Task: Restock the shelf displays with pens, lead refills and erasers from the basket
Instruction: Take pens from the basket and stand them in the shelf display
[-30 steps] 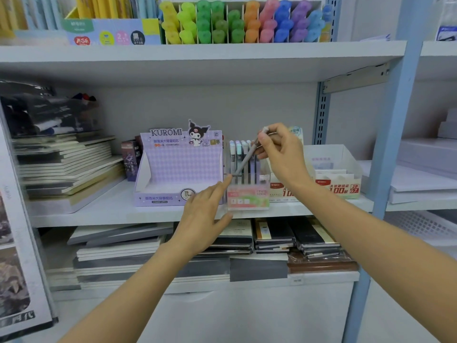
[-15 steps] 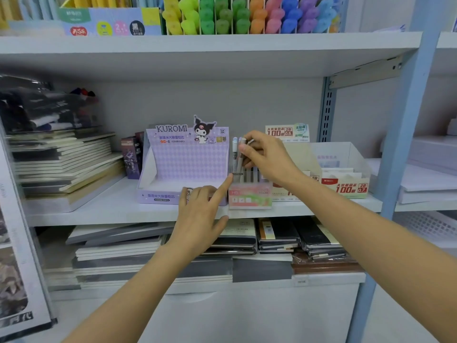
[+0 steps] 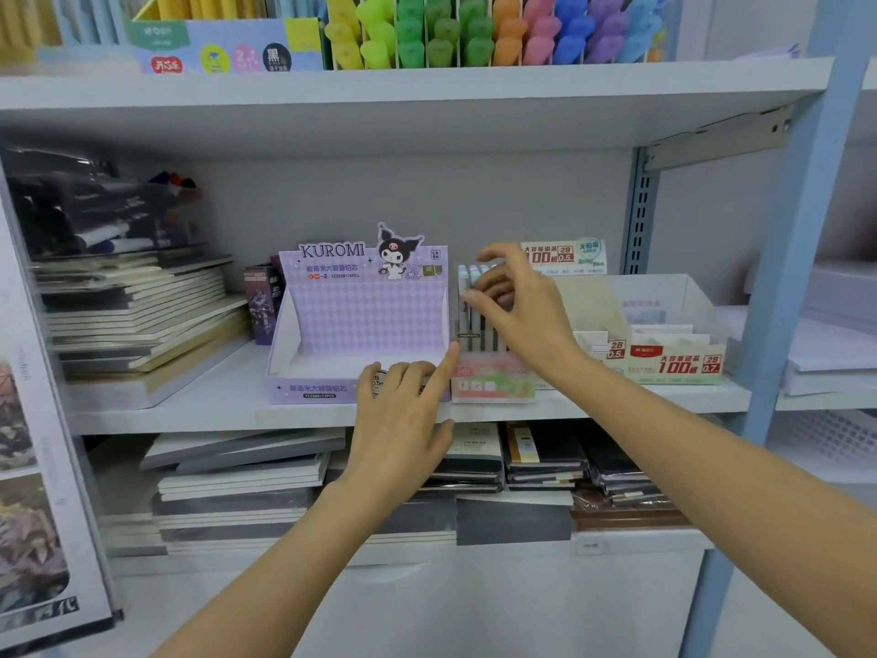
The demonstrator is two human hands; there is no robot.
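A small clear display box with a pink-green label stands on the middle shelf and holds several upright pens. My right hand is over the pen tops. Its thumb and middle finger pinch one pen near the top, and the index finger is lifted. My left hand is in front of the shelf edge. Its straight index finger touches the box's left side, and the other fingers rest on the front of the purple Kuromi lead-refill box. The basket is out of view.
A white lead-refill tray marked 2B stands to the right of the pens. Notebook stacks fill the shelf's left and the shelf below. Coloured pens line the top shelf. A blue upright post stands at the right.
The right hand brought a tilted pen upright and lowered it into the clear box among the others; its index finger has since lifted. The left hand stayed against the box.
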